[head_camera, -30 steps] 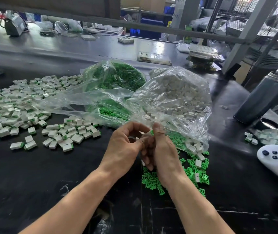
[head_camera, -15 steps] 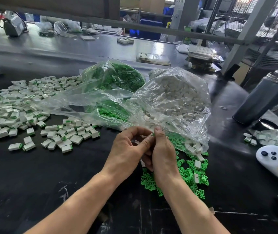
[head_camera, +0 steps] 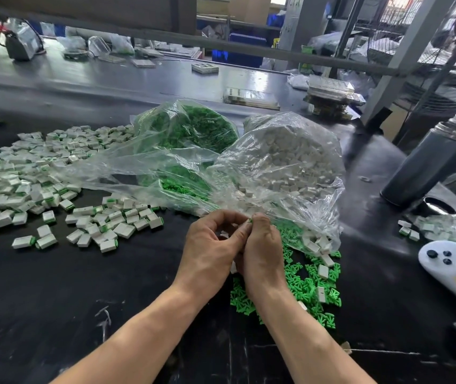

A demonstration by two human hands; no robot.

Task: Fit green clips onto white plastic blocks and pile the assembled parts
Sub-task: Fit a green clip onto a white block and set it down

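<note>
My left hand (head_camera: 210, 248) and my right hand (head_camera: 260, 250) meet over the black table, fingers curled together. A green clip (head_camera: 250, 220) shows at my right fingertips, and a bit of white block (head_camera: 224, 234) peeks between the palms. Loose green clips (head_camera: 310, 286) with a few white blocks lie under and right of my right hand. A clear bag of white blocks (head_camera: 285, 159) and a bag of green clips (head_camera: 190, 128) stand behind. Assembled parts (head_camera: 27, 178) are piled at the left.
A dark metal flask (head_camera: 426, 162) stands at the right, with a white controller (head_camera: 454, 264) and a small bag of parts (head_camera: 454, 228) near it. Trays and boxes (head_camera: 332, 92) sit across the table. A metal bar (head_camera: 221, 42) crosses overhead.
Both hands have stayed together in the same spot, fingers working slightly; the green clip now shows at the right fingertips.
</note>
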